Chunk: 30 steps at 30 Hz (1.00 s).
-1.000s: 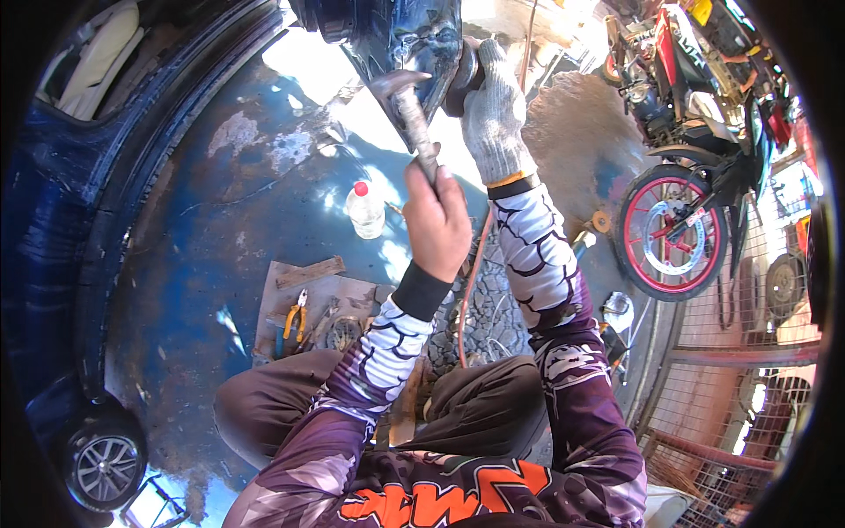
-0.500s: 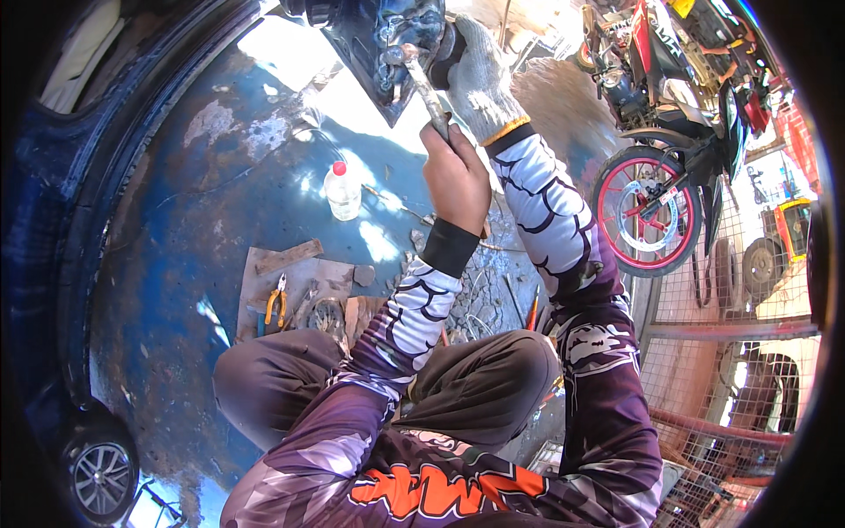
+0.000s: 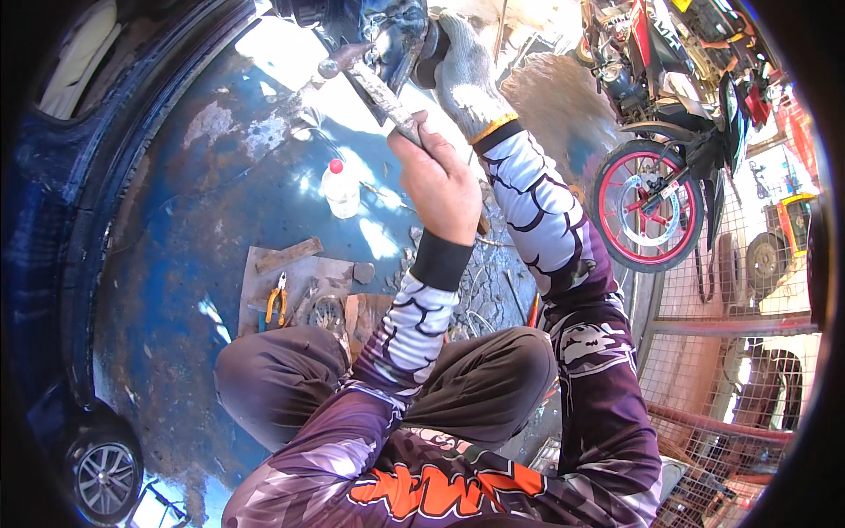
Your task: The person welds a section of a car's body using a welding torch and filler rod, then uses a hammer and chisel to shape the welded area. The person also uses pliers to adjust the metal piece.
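My left hand [image 3: 437, 187] is bare and closed round the handle of a hammer [image 3: 380, 95]. The hammer's head points up and to the left, in front of a dark blue, scuffed metal part [image 3: 398, 31] at the top of the picture. On that part's right side rests my right hand [image 3: 466, 84], in a grey knitted glove with a yellow-edged cuff. Its fingers are hidden at the metal part, so their grip cannot be made out. Whether the hammer head touches the metal is unclear.
On the blue, worn floor stands a clear bottle [image 3: 341, 189] with a red cap. Yellow-handled pliers [image 3: 277, 299] and a wood strip [image 3: 289, 255] lie on a flat sheet near my knee. A motorcycle [image 3: 651, 207] stands right, by a wire mesh fence [image 3: 695, 352]. A dark car body [image 3: 53, 220] borders the left.
The hammer head has swung left, and my left hand has shifted slightly left with it. The metal part and my gloved right hand have also moved a little to the left.
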{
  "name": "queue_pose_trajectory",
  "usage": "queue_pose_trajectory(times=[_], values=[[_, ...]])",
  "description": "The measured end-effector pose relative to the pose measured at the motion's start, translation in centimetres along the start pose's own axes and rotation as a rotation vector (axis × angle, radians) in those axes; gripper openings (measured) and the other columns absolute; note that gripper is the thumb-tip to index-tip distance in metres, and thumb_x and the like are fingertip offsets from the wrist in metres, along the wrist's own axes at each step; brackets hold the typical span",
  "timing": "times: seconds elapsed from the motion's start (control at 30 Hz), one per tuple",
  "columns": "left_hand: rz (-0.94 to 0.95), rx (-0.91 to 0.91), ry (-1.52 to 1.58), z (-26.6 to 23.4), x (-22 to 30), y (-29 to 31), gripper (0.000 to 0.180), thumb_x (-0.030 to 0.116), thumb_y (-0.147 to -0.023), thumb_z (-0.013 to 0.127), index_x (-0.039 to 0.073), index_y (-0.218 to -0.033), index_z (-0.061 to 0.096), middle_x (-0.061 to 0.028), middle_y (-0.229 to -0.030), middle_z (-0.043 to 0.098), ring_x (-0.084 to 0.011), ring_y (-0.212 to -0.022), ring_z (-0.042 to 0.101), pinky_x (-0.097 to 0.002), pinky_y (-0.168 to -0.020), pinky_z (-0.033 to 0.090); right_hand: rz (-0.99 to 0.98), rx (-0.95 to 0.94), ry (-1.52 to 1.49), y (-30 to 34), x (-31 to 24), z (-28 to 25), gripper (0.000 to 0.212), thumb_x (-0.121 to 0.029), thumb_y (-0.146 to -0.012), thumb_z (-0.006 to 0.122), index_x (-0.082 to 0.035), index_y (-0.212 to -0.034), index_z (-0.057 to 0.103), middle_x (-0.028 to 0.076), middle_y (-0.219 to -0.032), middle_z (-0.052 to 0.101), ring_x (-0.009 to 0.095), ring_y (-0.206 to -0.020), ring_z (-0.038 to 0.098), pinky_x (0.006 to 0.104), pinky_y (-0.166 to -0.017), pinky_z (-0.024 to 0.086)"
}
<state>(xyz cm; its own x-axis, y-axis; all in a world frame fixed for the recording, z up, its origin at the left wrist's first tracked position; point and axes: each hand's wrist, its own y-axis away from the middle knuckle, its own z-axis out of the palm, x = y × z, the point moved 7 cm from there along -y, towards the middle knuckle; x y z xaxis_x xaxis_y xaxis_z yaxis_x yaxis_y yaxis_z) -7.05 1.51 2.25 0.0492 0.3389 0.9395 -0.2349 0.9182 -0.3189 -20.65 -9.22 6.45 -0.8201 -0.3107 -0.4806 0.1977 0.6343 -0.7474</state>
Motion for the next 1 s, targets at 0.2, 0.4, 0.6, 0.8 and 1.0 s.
queue_pose_trajectory(times=[0.2, 0.4, 0.6, 0.8, 1.0], values=[[-0.207, -0.183, -0.038, 0.5, -3.5, 0.1, 0.023, 0.019, -0.111, 0.047, -0.004, -0.111, 0.049, -0.0287, -0.085, 0.066, -0.0490, -0.082, 0.065, -0.0552, -0.070, 0.049, 0.061, 0.092, -0.019, -0.1, 0.6, 0.2, 0.032, -0.016, -0.100, 0.060, -0.002, -0.128, 0.067, 0.018, -0.119, 0.073, 0.033, -0.109, 0.072, 0.0428, -0.095, 0.056], [-0.335, -0.344, 0.373, -3.6, -6.4, 1.2, 0.023, 0.025, -0.106, 0.067, 0.003, -0.114, 0.064, 0.0025, -0.069, 0.058, -0.0043, -0.055, 0.052, -0.0259, -0.049, 0.043, 0.568, 0.058, -0.897, 0.8, 3.5, 3.1, 0.025, -0.025, -0.109, 0.054, -0.006, -0.115, 0.069, 0.006, -0.106, 0.073, 0.017, -0.095, 0.070, 0.0327, -0.087, 0.055], [-0.038, -0.357, 0.021, -6.0, -8.4, -1.6, 0.029, 0.027, -0.105, 0.069, 0.001, -0.117, 0.064, 0.0029, -0.069, 0.053, -0.0033, -0.055, 0.046, -0.0246, -0.048, 0.036, 0.642, 0.059, -1.261, 0.9, 3.0, 3.9, 0.027, -0.028, -0.110, 0.052, -0.007, -0.112, 0.069, 0.005, -0.102, 0.073, 0.016, -0.091, 0.070, 0.0319, -0.080, 0.055], [0.038, -0.356, 0.019, -3.9, -9.5, -4.2, 0.033, 0.033, -0.112, 0.053, 0.001, -0.111, 0.063, -0.0071, -0.071, 0.060, -0.0172, -0.058, 0.056, -0.0348, -0.057, 0.044, 0.505, -0.062, -0.969, 0.4, 1.7, 2.6, 0.026, -0.028, -0.109, 0.054, -0.007, -0.111, 0.069, 0.003, -0.098, 0.073, 0.016, -0.091, 0.070, 0.0327, -0.079, 0.055], [0.345, -0.233, -0.139, -3.9, -7.2, -4.6, 0.030, 0.029, -0.111, 0.053, 0.001, -0.109, 0.061, -0.0180, -0.071, 0.064, -0.0368, -0.064, 0.067, -0.0441, -0.058, 0.047, 0.614, 0.047, -1.274, 0.5, 2.2, 3.7, 0.033, -0.027, -0.112, 0.046, -0.004, -0.110, 0.068, 0.006, -0.093, 0.069, 0.013, -0.081, 0.064, 0.0298, -0.072, 0.052]])
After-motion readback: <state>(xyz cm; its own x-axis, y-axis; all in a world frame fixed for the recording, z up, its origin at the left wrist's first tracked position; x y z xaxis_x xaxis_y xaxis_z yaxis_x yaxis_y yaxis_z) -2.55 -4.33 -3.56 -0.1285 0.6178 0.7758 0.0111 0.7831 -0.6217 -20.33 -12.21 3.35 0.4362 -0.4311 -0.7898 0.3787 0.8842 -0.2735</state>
